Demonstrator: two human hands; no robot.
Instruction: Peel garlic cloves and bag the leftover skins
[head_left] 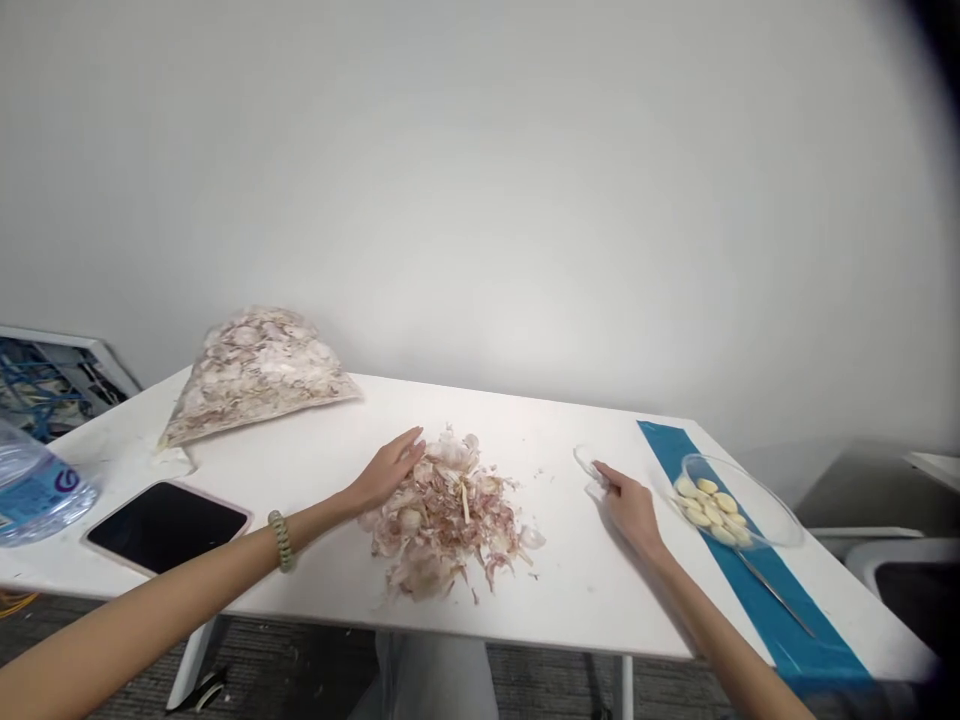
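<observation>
A loose heap of garlic skins (pixel 450 520), pinkish and papery, lies in the middle of the white table. At its left edge rests my left hand (pixel 386 470), fingers stretched out, palm side toward the skins; it wears a beaded bracelet. To the right of the heap, my right hand (pixel 628 505) is low over the tabletop with its fingers closed. At its fingertips is a small, thin, translucent piece (pixel 585 460) whose kind I cannot make out. Further right, a clear plastic bowl (pixel 780 515) holds several peeled garlic cloves (pixel 709 508).
A clear bag (pixel 259 375) full of garlic skins leans by the wall. A phone (pixel 169 525) and a large water bottle (pixel 41 490) are on the left. Under the bowl runs a blue strip (pixel 802 625), with a thin metal tool (pixel 772 590) on it.
</observation>
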